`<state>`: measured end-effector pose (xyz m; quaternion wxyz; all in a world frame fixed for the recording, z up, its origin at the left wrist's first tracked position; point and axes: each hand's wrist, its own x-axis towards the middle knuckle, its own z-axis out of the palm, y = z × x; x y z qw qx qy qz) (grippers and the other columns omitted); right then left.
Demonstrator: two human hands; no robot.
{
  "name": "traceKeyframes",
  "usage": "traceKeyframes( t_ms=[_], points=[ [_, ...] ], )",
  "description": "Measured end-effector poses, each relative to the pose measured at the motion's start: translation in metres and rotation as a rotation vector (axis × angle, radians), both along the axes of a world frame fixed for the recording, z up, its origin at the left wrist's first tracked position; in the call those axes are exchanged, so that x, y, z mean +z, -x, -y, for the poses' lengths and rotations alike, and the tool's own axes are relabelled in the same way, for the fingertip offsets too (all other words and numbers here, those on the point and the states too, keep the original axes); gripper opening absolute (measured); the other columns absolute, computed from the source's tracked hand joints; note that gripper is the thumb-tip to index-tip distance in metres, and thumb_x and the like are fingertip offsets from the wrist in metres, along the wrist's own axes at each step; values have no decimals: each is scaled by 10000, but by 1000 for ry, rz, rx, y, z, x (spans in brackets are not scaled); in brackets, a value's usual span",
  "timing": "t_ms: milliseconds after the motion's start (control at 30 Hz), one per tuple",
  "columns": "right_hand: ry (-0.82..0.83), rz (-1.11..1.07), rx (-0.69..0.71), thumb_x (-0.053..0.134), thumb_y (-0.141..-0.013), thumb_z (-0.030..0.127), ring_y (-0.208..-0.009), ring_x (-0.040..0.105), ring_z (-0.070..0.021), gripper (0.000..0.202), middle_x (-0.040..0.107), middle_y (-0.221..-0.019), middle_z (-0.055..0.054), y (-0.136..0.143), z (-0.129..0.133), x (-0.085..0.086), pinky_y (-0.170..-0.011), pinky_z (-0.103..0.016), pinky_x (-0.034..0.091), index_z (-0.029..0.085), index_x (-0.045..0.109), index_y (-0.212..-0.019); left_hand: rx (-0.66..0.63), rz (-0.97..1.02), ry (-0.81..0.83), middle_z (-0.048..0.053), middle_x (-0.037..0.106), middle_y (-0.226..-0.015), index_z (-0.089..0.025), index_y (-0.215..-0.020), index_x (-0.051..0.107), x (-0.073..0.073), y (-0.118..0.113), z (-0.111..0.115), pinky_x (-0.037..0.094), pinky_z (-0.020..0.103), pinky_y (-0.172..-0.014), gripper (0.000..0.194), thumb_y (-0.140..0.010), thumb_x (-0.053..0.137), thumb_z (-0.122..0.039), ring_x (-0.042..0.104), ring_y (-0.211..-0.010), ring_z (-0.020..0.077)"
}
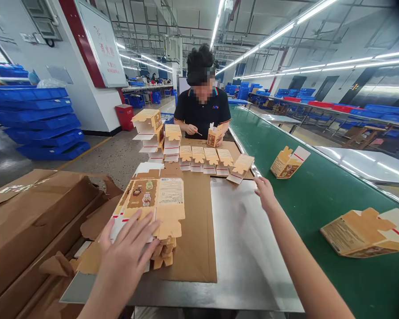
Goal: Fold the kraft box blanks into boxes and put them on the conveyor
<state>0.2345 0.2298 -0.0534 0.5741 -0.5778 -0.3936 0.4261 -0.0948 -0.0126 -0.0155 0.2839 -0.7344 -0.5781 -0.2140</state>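
My left hand (128, 248) lies with fingers spread on a stack of flattened, printed cardboard boxes (171, 192), yellow and brown with small pictured figures. My right hand (265, 195) is at the right edge of the metal table, fingers stretched out and holding nothing I can see. Just beyond its fingertips, a folded small box (242, 166) sits tilted at the end of a row of similar boxes (198, 155). More folded boxes (148, 122) are piled at the row's left end.
A person (202, 106) sits opposite, holding a box (213, 135) and a thin stick. Boxes stand on the green conveyor belt (286, 212) to my right. Brown cartons (36, 221) crowd the left side. Cardboard (196, 239) covers part of the metal table (239, 248).
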Motion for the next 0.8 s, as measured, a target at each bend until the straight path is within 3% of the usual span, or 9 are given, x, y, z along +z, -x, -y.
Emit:
traceKeyframes(
  t_ms=[67, 167, 300, 367, 433, 533, 667, 800],
  points=[
    [-17, 15, 32, 649, -826, 271, -1191, 480, -265, 319, 536, -1277, -81, 10, 33, -12, -995, -481, 374, 171, 575, -1119, -57, 66, -39, 72, 723, -1064, -208, -1072, 597, -2, -6, 4, 197, 475, -1042, 232, -862, 499, -206, 649, -1006, 278],
    [16, -36, 180, 692, -757, 408, -1146, 530, -274, 363, 595, -1231, -85, 29, 94, -23, -962, -425, 399, 203, 618, -1047, -148, 164, -88, 90, 724, -1054, -178, -1083, 612, -2, -19, 12, 294, 422, -978, 267, -825, 554, -149, 662, -983, 241],
    [110, -240, 469, 525, -744, 700, -1013, 644, -304, 631, 670, -1161, -139, 48, 161, -16, -840, -458, 493, 211, 599, -1135, -282, 281, -98, 60, 745, -1005, -179, -1046, 632, -3, -47, 26, 314, 371, -984, 260, -803, 578, -104, 662, -990, 195],
    [142, -395, 584, 507, -752, 711, -1006, 657, -299, 639, 689, -1143, -131, 52, 180, -8, -843, -455, 505, 220, 596, -1149, -344, 340, -56, 25, 751, -991, -197, -1031, 623, -7, -64, 33, 296, 346, -1010, 217, -837, 557, -125, 656, -1003, 161],
    [193, -481, 597, 628, -749, 592, -1038, 647, -291, 530, 698, -1141, -98, 53, 187, -1, -855, -427, 509, 238, 600, -1142, -425, 368, 36, -5, 746, -1012, -208, -1037, 593, -12, -80, 35, 266, 314, -1040, 188, -864, 537, -158, 641, -1027, 126],
    [277, -382, 516, 774, -661, 399, -961, 677, -314, 491, 734, -1037, -101, 52, 179, -1, -779, -424, 541, 210, 626, -1090, -460, 382, 205, -13, 721, -1079, -209, -1047, 566, -20, -96, 31, 286, 314, -1041, 191, -868, 528, -157, 616, -1071, 126],
    [234, -224, 364, 803, -562, 386, -883, 685, -287, 436, 745, -927, -83, 41, 160, -27, -749, -388, 543, 190, 662, -925, -362, 452, 399, 92, 648, -1215, -192, -1089, 588, -31, -109, 25, 432, 439, -956, 258, -836, 572, -234, 578, -1145, 257],
    [174, -40, 149, 754, -573, 442, -826, 664, -262, 424, 723, -865, -43, 9, 152, -58, -729, -376, 525, 209, 647, -911, -374, 551, 528, 113, 647, -1200, -179, -1052, 616, -41, -123, 29, 481, 452, -935, 294, -779, 639, -285, 590, -1109, 275]
  ],
)
